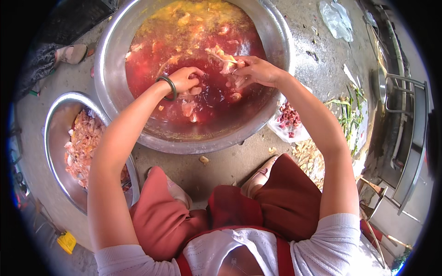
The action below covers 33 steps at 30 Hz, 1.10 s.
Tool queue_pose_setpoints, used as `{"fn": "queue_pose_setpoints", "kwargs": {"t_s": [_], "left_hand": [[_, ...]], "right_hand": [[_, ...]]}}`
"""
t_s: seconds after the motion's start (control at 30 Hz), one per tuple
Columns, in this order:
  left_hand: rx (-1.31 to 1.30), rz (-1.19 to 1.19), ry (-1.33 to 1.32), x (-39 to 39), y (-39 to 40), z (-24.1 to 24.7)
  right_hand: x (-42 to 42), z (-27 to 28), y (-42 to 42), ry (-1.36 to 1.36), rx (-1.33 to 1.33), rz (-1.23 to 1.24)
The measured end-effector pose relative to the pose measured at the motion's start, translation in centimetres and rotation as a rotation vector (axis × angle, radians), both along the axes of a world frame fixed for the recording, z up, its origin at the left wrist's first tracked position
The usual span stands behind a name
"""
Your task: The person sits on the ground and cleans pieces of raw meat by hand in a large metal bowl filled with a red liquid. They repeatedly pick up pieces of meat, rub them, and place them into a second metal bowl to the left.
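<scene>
A large metal basin (279, 41) in front of me holds reddish water (214, 120) with raw meat pieces in it and yellow fat floating at the far side. My right hand (257, 70) grips several raw meat pieces (226, 62), one with yellowish skin or fat, just above the water. On the left side of the basin, my left hand (184, 81), with a dark green bangle (170, 88) at the wrist, curls around pale pink meat pieces (188, 107) at the surface. Its fingertips are partly hidden.
To the left stands a smaller metal basin (57, 138) heaped with cut meat (81, 148). Dark red bits in a plastic bag (290, 119), green stalks (350, 120) and a clear bag (336, 20) lie rightward. Another person's foot (71, 54) shows at upper left.
</scene>
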<state>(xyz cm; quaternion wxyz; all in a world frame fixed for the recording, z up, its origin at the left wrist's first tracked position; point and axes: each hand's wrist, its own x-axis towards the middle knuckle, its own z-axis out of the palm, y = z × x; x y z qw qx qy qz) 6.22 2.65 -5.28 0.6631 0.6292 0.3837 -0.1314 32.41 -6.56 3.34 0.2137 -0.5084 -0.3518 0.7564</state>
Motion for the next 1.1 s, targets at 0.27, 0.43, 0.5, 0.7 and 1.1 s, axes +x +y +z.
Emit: {"fn": "queue_pose_setpoints", "kwargs": {"t_s": [0.27,0.43,0.5,0.7,1.1], "left_hand": [[-0.326,0.439,-0.328,0.8,-2.8,6.2],[-0.131,0.389,-0.498,-0.5,-3.7,8.9],[-0.217,0.38,-0.513,-1.3,-3.4,9.4],[-0.244,0.464,-0.367,-2.8,-3.9,9.9],[-0.564,0.565,-0.372,-3.5,-5.3,9.0]], "right_hand": [[-4.3,4.3,0.2,-0.035,0.087,0.03],[-4.7,3.1,-0.1,0.006,0.039,0.009],[-4.6,2.3,0.0,0.02,0.051,-0.019],[-4.0,2.7,0.3,0.25,0.021,-0.079],[-5.2,3.8,0.0,0.446,0.04,-0.187]]}}
